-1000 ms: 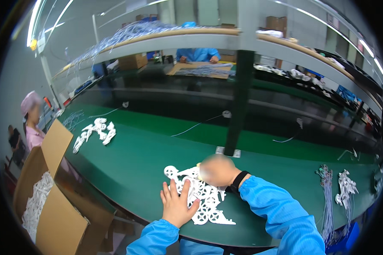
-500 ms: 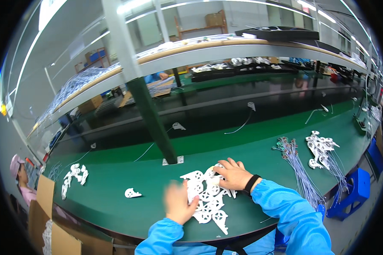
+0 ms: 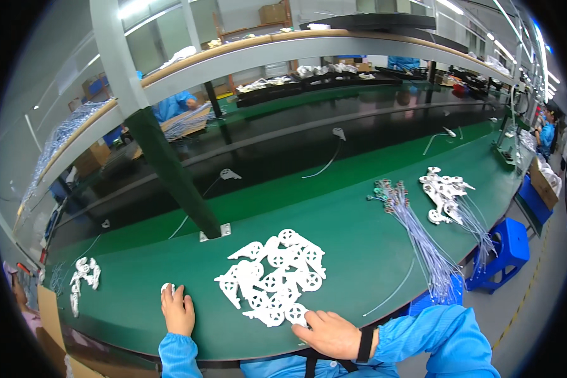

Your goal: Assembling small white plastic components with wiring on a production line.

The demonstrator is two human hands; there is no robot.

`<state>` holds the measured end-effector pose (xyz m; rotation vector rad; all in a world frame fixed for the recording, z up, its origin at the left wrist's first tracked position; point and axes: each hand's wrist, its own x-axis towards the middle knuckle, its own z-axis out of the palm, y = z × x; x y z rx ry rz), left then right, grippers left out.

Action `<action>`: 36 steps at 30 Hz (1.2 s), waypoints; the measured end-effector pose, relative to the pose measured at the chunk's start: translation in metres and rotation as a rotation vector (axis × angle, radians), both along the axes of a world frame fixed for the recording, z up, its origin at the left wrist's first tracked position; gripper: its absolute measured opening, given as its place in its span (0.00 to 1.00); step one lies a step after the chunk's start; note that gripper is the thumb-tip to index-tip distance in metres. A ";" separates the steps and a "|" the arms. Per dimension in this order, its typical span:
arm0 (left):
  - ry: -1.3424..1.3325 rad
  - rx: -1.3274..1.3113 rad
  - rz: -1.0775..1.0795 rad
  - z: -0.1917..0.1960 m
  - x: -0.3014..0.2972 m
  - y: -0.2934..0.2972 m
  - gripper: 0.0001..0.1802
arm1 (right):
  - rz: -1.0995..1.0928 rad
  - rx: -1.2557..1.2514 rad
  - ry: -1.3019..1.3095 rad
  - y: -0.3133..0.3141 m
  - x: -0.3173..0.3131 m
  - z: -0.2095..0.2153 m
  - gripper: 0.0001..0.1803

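White flat plastic parts (image 3: pixel 274 277), each with round wheel-like ends, lie heaped in a loose pile on the green bench top (image 3: pixel 359 252), close to its near edge and just left of centre. The right hand (image 3: pixel 332 334) lies palm down at the near right corner of the pile, fingers spread flat and fingertips touching the nearest part; it grips nothing. The left hand (image 3: pixel 177 310) rests well to the left of the pile, fingers together and flat, with a small white piece (image 3: pixel 166 288) showing just beyond its fingertips; whether the fingers press it or merely touch it cannot be told. Both blue sleeves come over the dark near edge of the bench.

Between the two hands the green surface is bare, and a broad bare stretch runs right of the pile as far as a bundle of thin grey wires (image 3: pixel 422 242), which fans out toward the near right edge and hangs over it above a blue stool (image 3: pixel 507 246). Just beyond the wires lies a second cluster of white parts (image 3: pixel 444 189). At the far left, near that edge, sits a smaller group of white parts (image 3: pixel 82 280), with a cardboard box (image 3: pixel 50 327) below the edge.

Beyond the pile a slanted dark green post (image 3: pixel 170 176) is bolted to the bench by a metal foot. Farther off runs a dark strip with loose white cables (image 3: pixel 327 160), then an overhead shelf (image 3: pixel 283 50).
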<state>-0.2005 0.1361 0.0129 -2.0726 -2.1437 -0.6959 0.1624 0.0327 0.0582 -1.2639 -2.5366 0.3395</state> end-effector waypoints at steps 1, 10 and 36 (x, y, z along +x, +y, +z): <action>-0.039 0.019 -0.086 0.003 0.013 -0.006 0.17 | -0.007 0.004 0.042 0.003 0.002 -0.002 0.15; -0.315 -0.023 -0.544 0.026 0.075 -0.058 0.16 | -0.175 0.066 0.009 0.009 0.034 0.002 0.13; -0.751 0.231 -0.545 0.031 0.159 -0.134 0.05 | -1.346 -0.290 0.033 0.213 0.284 0.019 0.26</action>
